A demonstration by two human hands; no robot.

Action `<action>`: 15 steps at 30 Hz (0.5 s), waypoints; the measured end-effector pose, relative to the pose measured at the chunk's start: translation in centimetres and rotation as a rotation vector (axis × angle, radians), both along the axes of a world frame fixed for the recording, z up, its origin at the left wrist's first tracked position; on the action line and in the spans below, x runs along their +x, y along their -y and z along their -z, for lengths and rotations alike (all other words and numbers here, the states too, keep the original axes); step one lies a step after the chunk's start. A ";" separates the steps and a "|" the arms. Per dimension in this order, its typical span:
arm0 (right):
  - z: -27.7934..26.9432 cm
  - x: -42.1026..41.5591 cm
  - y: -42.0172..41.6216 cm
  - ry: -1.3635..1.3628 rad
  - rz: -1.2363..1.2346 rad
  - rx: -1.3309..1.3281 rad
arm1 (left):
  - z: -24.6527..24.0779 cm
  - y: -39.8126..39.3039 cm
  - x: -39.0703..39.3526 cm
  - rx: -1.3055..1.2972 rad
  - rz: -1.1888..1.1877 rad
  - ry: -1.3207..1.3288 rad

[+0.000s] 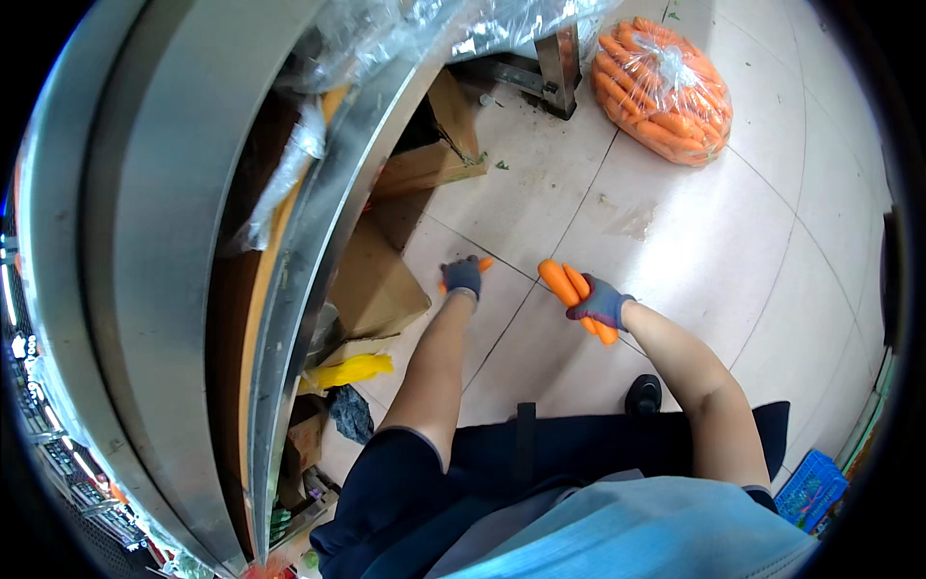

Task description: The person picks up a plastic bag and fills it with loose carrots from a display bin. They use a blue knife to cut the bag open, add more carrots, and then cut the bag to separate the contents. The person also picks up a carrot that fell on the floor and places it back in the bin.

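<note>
My left hand, in a grey work glove, is closed around a carrot whose ends show on both sides of the fist. In my right hand, gloved the same way, are two carrots held side by side, their lower ends showing below the palm. Both hands are over the tiled floor, apart from each other. Farther off, a clear plastic bag packed with carrots rests on the floor, its top gathered.
A steel counter runs along my left. Under it are an open cardboard box, another cardboard box, a yellow bag and a dark plastic bag. A metal table leg stands ahead. A blue crate sits at lower right.
</note>
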State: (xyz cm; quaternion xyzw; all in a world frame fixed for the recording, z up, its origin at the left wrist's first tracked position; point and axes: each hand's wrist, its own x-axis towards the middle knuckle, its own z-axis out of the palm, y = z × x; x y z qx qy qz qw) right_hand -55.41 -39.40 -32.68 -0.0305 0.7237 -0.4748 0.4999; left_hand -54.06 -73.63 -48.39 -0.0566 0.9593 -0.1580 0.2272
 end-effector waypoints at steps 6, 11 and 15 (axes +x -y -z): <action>-7.4 -2.9 0.6 -0.063 0.033 0.073 | -11.8 -13.3 2.0 0.986 -0.722 -0.098; -21.4 -1.0 -0.2 0.269 0.284 -0.331 | -31.2 -18.8 5.8 1.926 -1.018 -0.208; -33.4 4.8 -1.3 0.421 0.462 -0.373 | -47.8 -18.2 9.0 1.974 -1.000 -0.208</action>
